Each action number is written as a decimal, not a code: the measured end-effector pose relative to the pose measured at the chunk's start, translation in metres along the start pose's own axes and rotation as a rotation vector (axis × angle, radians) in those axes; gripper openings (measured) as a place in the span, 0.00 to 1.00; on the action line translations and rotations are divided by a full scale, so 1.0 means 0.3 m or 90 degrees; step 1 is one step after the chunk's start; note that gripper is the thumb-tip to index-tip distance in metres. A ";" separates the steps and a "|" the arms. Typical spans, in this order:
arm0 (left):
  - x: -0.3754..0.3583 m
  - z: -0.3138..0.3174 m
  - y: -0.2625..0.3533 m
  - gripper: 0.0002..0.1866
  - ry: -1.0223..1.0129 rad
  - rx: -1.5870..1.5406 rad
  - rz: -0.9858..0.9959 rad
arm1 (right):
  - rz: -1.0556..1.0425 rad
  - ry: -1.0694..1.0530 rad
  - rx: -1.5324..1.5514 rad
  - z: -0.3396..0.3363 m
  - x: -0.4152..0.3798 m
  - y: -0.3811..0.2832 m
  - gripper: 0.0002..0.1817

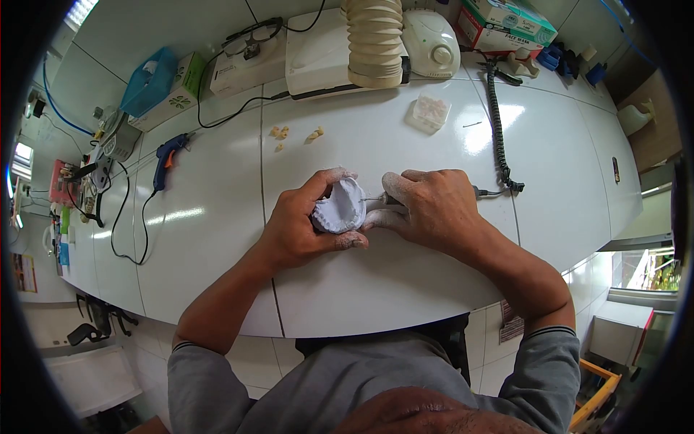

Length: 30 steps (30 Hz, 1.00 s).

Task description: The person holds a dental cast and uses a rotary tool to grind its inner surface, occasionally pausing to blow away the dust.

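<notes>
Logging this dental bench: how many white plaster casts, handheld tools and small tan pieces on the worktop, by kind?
White plaster dental cast, in left hand: 1
Thin metal-tipped handpiece, in right hand: 1
Blue glue gun: 1
Small tan pieces: about 4
Total: about 7

White curved worktop (405,289), seamed panels, glare from overhead light. White tiled floor (499,362) below. Window (647,269) at right; orange wooden frame (596,398) at lower right.

We see a matt, chalky white plaster cast (340,207), our fingers (394,184) dusted with the same powder. The bench (376,282) is glossy, smooth white. At twelve o'clock, a ribbed plastic hose (374,42).
</notes>
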<state>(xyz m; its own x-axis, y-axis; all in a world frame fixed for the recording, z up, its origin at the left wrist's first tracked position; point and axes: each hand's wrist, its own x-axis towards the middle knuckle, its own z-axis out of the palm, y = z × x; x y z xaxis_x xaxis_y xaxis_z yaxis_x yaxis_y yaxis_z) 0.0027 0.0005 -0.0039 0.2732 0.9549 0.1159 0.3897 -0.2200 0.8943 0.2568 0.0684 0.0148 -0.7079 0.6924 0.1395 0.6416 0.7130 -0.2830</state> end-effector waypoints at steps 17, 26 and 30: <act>-0.002 0.001 -0.007 0.44 -0.001 -0.005 0.005 | 0.000 -0.010 -0.004 -0.007 0.003 -0.004 0.28; -0.002 0.002 -0.011 0.45 0.004 -0.002 0.002 | 0.002 -0.013 -0.006 -0.007 0.003 -0.005 0.27; -0.003 0.004 -0.008 0.47 0.003 -0.019 -0.012 | 0.004 -0.016 -0.008 -0.004 0.001 -0.005 0.27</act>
<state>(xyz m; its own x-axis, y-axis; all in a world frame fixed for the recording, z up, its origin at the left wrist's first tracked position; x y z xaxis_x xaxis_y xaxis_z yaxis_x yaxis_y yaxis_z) 0.0027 0.0000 -0.0066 0.2626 0.9596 0.1008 0.3677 -0.1961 0.9090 0.2561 0.0677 0.0165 -0.7113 0.6935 0.1145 0.6489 0.7105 -0.2723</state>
